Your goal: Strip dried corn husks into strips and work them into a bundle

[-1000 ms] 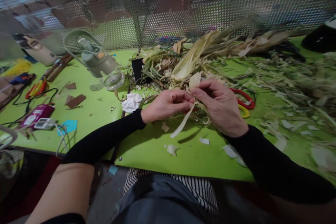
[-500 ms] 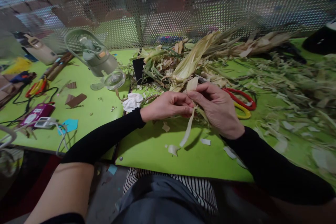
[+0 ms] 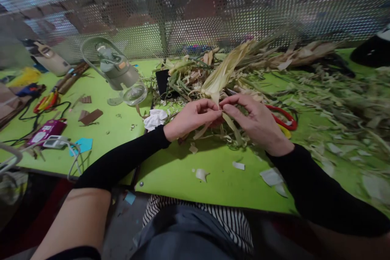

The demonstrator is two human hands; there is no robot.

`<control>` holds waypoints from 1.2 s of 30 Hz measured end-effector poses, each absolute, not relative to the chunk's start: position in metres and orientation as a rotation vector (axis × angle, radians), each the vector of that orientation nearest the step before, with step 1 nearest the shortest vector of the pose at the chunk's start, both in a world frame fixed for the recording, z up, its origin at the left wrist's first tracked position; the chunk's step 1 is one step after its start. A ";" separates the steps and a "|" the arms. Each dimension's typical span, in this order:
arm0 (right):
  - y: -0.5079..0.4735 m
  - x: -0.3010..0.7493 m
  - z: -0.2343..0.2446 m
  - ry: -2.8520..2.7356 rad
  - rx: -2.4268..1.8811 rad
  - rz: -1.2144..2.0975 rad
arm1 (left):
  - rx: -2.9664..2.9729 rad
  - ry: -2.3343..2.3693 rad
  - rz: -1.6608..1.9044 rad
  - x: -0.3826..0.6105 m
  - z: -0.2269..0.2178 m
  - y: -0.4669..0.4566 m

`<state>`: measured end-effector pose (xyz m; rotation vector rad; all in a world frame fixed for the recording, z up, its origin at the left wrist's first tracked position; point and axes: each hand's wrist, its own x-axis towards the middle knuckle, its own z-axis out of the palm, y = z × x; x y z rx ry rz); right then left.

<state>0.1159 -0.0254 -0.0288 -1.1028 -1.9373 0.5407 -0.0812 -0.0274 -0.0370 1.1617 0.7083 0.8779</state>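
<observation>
My left hand [image 3: 193, 118] and my right hand [image 3: 258, 124] meet over the near part of the green table, their fingertips almost touching. Each is closed in a pinch on a pale strip of corn husk [image 3: 216, 98] that stands up between them. Below the fingers, greenish husk strips [image 3: 234, 126] hang down toward the table. Just behind lies a large pale yellow corn husk [image 3: 227, 71] on a heap of dry husks and shreds [image 3: 191, 75]. Red-handled scissors [image 3: 288, 118], with a yellow inner edge, sit partly hidden behind my right hand.
Left of my arm are a crumpled white tissue [image 3: 155, 119], a clear bottle with a grey-green lid [image 3: 117, 71], cardboard scraps [image 3: 91, 116] and a purple box [image 3: 45, 132] with cables. Husk shreds [image 3: 347, 109] cover the right side. A perforated metal screen [image 3: 195, 16] borders the back.
The long strip that hung below my fingers no longer hangs there; a pale strip now stands upright between them. My right hand has shifted slightly right, and both hands have re-gripped.
</observation>
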 end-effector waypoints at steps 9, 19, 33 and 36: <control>-0.022 0.121 -0.028 -2.037 -1.027 0.478 | 1.215 0.765 0.933 -0.079 -0.036 -0.027; -0.029 0.116 -0.026 -1.963 -0.995 0.080 | 1.180 0.744 0.994 -0.079 -0.035 -0.029; -0.031 0.108 -0.039 -2.003 -1.113 0.366 | 1.147 0.867 1.077 -0.076 -0.038 -0.023; -0.030 0.109 -0.040 -1.989 -1.105 0.283 | 0.955 0.835 1.064 -0.075 -0.035 -0.022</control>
